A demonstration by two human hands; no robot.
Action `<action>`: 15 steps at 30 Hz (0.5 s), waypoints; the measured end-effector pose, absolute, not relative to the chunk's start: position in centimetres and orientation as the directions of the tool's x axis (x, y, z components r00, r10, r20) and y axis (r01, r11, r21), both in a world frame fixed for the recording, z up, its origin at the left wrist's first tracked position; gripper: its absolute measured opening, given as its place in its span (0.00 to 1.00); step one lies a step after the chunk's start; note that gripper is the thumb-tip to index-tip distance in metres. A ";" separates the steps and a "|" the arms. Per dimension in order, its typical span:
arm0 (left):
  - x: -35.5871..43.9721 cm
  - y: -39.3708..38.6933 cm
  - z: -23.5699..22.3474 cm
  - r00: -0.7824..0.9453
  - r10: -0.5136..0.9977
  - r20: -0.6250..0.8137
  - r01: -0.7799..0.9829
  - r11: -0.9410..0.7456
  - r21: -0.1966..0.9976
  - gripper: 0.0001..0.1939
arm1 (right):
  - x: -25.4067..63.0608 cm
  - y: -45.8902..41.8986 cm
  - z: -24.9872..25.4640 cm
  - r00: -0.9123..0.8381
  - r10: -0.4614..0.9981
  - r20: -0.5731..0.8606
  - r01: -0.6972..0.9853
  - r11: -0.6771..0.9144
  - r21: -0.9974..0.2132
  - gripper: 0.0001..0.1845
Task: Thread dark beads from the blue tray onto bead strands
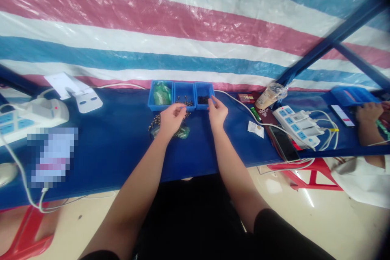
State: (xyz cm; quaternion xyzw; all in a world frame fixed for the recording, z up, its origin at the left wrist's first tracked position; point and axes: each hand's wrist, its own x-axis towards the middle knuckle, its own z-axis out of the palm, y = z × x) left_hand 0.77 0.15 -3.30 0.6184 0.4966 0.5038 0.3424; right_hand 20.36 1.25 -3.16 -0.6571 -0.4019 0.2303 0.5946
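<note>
Three small blue bins stand in a row at the back of the blue table [115, 150]. The left bin [160, 96] holds green pieces, the middle bin [184, 96] a few small dark parts, the right bin [203, 96] a heap of tiny dark parts. My left hand [171, 118] hovers before the middle bin, fingers curled in a pinch; what they hold is too small to name. Under it lie green circuit pieces [182, 132] and a pile of small metal parts [154, 122]. My right hand [217, 112] reaches the right bin's front edge, fingertips pinched together.
White power strips lie at the left [30, 118] and right [295, 125], with cables. A plastic drink cup [271, 94], a dark phone [283, 143] and a small white packet [256, 129] sit right of my hands. Another person's hand [368, 118] rests at the far right. Red stools stand beneath.
</note>
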 end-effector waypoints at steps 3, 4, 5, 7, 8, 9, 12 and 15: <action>0.7 0.2 -3.2 -0.028 0.958 0.285 0.271 -0.267 0.925 0.10 | 20.4 1.1 -2.7 0.570 0.795 0.208 0.319 0.018 -0.948 0.21; 0.7 0.2 -3.1 -0.050 0.956 0.288 0.265 -0.265 0.927 0.10 | 20.2 1.0 -2.5 0.563 0.797 0.219 0.323 0.031 -0.946 0.19; 0.7 0.2 -3.0 -0.078 0.954 0.290 0.256 -0.262 0.930 0.10 | 20.1 0.8 -2.3 0.541 0.810 0.226 0.318 0.052 -0.947 0.18; 0.5 0.3 -2.8 -0.148 0.945 0.293 0.238 -0.253 0.938 0.10 | 19.5 0.5 -1.9 0.410 0.884 0.227 0.287 0.111 -0.951 0.16; 0.4 0.4 -2.6 -0.184 0.939 0.292 0.230 -0.248 0.941 0.10 | 19.3 0.2 -1.7 0.279 0.935 0.218 0.279 0.139 -0.950 0.15; 0.4 0.4 -2.5 -0.215 0.933 0.289 0.223 -0.241 0.944 0.10 | 19.0 -0.1 -1.5 0.107 0.975 0.193 0.281 0.156 -0.947 0.15; 0.1 0.4 -2.0 -0.279 0.918 0.282 0.216 -0.226 0.950 0.10 | 18.6 -1.1 -0.9 -0.354 0.935 0.011 0.342 0.141 -0.929 0.17; 0.0 0.3 -1.9 -0.317 0.905 0.284 0.224 -0.220 0.949 0.09 | 18.5 -1.8 -0.3 -0.473 0.878 -0.068 0.428 0.161 -0.889 0.23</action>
